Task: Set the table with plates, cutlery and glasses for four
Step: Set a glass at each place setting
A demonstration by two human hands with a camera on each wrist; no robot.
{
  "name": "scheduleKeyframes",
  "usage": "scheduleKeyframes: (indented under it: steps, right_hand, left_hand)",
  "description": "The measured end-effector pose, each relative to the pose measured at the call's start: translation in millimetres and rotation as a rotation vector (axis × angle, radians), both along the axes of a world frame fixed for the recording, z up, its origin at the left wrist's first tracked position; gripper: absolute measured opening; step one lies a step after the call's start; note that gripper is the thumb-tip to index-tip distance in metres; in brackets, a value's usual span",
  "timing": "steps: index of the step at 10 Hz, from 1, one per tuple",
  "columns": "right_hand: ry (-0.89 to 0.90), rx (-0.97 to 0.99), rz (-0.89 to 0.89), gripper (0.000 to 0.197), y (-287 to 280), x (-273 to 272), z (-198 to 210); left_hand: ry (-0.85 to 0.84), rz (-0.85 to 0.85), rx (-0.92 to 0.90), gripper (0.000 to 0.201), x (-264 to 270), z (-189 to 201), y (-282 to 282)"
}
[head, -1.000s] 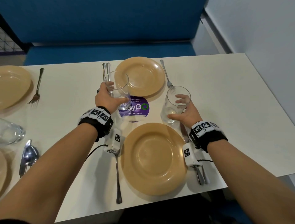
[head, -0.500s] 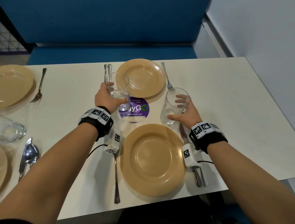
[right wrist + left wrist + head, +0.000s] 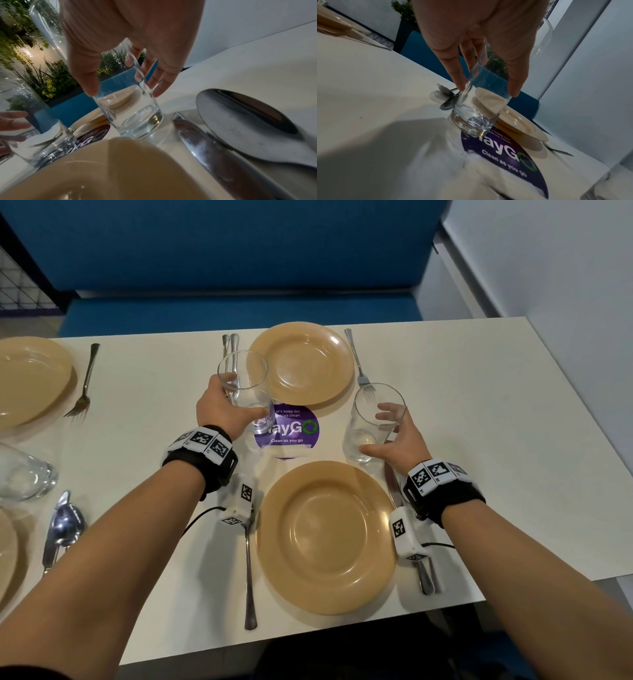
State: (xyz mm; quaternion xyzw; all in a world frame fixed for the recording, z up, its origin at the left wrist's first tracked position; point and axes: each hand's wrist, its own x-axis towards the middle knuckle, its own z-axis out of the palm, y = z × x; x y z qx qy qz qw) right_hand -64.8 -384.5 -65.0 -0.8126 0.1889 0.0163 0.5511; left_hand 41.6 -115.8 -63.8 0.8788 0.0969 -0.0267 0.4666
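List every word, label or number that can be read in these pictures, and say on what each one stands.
"ayGO": purple round sticker on the table; its first letters are hidden behind the glass.
"Clean as you go": same sticker, lower line.
"...et's keep our ...ntries clean": same sticker, top lines, partly hidden.
Wristband markers: square codes, no readable words.

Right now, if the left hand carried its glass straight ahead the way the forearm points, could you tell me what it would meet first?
Probably the far plate. The left hand grips its glass with the rim overlapping that plate's near-left edge; depth between them is unclear.
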Motion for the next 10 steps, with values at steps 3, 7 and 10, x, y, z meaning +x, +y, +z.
scheduleKeyframes:
  steps: [3, 7, 10]
  right_hand:
    - [0.007, -0.038, -0.007, 0.073, 1, -1, -1]
    - [0.046, -0.077, -0.024, 0.085, 2, -1, -5]
    - [0.198, -0.356, 0.015, 0.095, 9, -5, 8]
  left_hand:
    - [0.003, 0.012, 0.011, 0.078, -1, 1, -4]
    - [0.056, -0.027, 0.026, 0.088, -13, 11, -5]
    - [0.205, -0.066, 0.051, 0.102, -40, 21, 3]
